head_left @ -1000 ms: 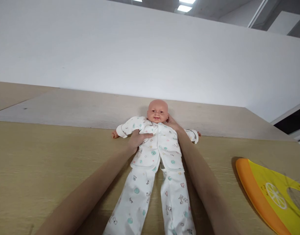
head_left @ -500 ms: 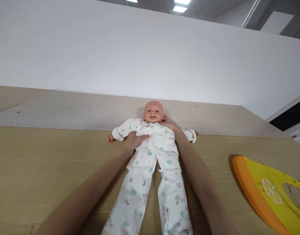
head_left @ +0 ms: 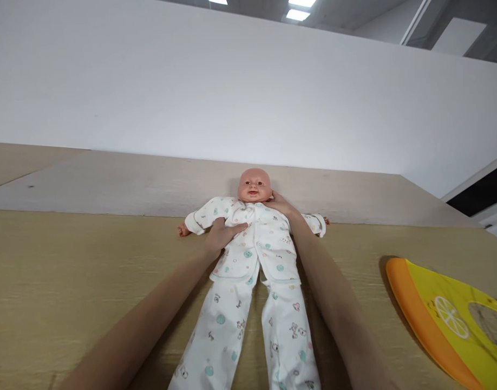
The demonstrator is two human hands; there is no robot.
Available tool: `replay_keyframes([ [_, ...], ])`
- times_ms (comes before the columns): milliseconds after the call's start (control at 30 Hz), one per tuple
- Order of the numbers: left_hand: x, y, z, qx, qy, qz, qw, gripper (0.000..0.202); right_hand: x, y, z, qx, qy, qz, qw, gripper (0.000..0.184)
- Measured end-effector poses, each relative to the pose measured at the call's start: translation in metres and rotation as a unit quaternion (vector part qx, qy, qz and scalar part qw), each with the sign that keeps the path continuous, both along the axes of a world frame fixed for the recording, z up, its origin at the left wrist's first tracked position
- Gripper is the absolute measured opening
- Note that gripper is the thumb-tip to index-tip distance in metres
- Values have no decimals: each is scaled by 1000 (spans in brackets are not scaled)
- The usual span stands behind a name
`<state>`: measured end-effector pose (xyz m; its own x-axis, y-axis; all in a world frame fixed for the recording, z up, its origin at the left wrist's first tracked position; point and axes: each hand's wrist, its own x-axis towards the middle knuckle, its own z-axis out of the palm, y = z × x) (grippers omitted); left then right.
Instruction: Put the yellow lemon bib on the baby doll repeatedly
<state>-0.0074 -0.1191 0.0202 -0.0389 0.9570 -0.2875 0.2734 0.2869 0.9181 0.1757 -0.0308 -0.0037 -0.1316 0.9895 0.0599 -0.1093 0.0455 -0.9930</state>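
A baby doll [head_left: 268,254] lies on its back in white printed pyjamas, its head away from me and its arms out to the sides. My left hand [head_left: 224,234] grips its torso under the arm, with the thumb across the chest and the other fingers hidden behind the body. At the neck, my right hand [head_left: 279,203] cups the doll from the side; most of its fingers are hidden behind the head and shoulder. The doll's feet fall outside the lower edge of the view.
A yellow padded piece with an orange rim [head_left: 419,319] and a citrus-slice print lies at the right. Beneath everything is a wooden tabletop [head_left: 90,260]. A pale wooden strip [head_left: 130,184] and a white wall [head_left: 232,97] stand behind it.
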Motion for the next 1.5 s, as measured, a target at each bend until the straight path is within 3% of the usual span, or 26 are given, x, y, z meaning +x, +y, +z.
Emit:
replay_keyframes([
  [200,-2,0,-1,-2,17,-6,1000,62,6,4,-4,-36,128,22,991,59],
  [433,-2,-1,-4,12,22,-5,1000,62,0,8,-10,-24,137,14,990,54],
  [633,-3,5,-15,17,9,-11,1000,65,-1,12,-5,-70,126,-9,990,49],
  [833,-3,5,-18,23,25,-12,999,63,25,12,2,-72,-48,-37,996,37],
  [1033,-3,2,-15,44,64,-13,997,57,41,10,8,-90,-136,-75,984,62],
  [1167,-3,1,-11,63,89,-8,994,53,48,6,8,-81,-221,-71,969,65],
  [1233,-4,1,-8,93,158,-9,983,48,54,5,5,-66,-272,-82,956,62],
  [1333,-8,1,-3,146,279,-6,949,43,61,2,0,-45,-345,-152,925,54],
  [1500,-21,9,-7,252,366,36,895,44,60,-15,7,-3,-418,-269,868,31],
])
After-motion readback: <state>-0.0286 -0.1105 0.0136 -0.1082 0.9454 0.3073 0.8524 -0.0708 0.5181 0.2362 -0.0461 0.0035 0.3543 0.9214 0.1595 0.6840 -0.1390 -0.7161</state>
